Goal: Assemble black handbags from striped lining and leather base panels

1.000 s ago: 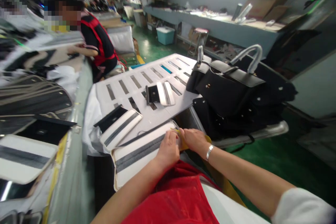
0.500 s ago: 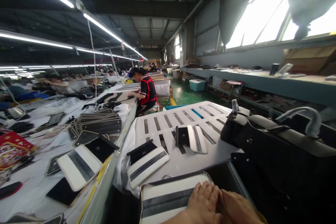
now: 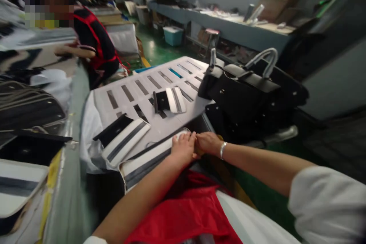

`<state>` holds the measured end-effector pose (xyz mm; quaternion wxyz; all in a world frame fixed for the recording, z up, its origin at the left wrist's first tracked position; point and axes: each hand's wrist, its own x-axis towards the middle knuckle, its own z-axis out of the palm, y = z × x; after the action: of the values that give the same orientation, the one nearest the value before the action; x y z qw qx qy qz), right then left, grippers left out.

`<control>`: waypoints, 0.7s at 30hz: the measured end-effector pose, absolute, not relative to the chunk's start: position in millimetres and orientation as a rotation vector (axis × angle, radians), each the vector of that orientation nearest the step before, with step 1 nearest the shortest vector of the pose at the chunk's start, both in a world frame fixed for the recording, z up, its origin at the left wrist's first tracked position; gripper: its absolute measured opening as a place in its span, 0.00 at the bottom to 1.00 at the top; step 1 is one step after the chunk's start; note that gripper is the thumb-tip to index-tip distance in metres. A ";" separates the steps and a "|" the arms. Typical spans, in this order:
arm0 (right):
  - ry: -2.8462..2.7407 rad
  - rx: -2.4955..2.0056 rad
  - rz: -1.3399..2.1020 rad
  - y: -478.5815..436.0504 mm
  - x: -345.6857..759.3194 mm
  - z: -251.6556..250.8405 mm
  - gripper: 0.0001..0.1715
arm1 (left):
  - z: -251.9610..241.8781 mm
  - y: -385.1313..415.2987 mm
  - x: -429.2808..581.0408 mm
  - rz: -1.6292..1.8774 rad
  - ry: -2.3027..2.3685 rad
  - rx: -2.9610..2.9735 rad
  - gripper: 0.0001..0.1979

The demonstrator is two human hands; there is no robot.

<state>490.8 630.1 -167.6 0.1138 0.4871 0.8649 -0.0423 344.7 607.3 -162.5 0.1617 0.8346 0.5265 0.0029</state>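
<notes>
A white bag panel with a dark grey stripe [image 3: 148,167] lies in front of me, pale piping along its edge. On its right end rests my left hand [image 3: 184,148], fingers laid over the surface. My right hand [image 3: 208,143], with a silver bracelet at the wrist, is closed against the panel's right edge and touches my left fingers. Whatever it grips is hidden. Beyond them, a similar striped piece with a black flap [image 3: 126,142] and a smaller striped piece [image 3: 175,100] lie on a white slotted board [image 3: 154,122].
A black handbag [image 3: 243,87] with wrapped handles stands at the right. Along the left runs a workbench [image 3: 64,183] bearing stacked dark panels [image 3: 31,103] and another striped piece [image 3: 20,183]. A co-worker in a red-trimmed apron [image 3: 97,42] sits ahead. A blue bin [image 3: 173,36] stands farther back.
My view has tilted down and swung right, so my forearms and red apron now show. Both hands stay together at the panel's right end.
</notes>
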 end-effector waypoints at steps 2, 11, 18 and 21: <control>2.491 1.474 -0.181 635.4 492.4 -175.4 0.22 | -169.2 610.9 341.9 0.050 1.456 2.405 0.43; 2.580 1.508 -0.287 649.6 484.6 -180.5 0.23 | -176.4 605.4 333.0 0.234 1.526 2.396 0.42; 2.742 1.803 -0.566 640.5 488.1 -171.3 0.21 | -179.7 570.7 311.2 0.536 1.636 2.482 0.38; 2.777 2.029 -0.862 636.7 505.2 -157.2 0.19 | -182.0 551.9 298.9 0.579 1.612 2.535 0.28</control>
<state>505.2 636.7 -157.2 -0.2008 0.5607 0.7672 -0.2380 298.9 551.9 -182.0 0.0412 0.8279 0.5264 0.1890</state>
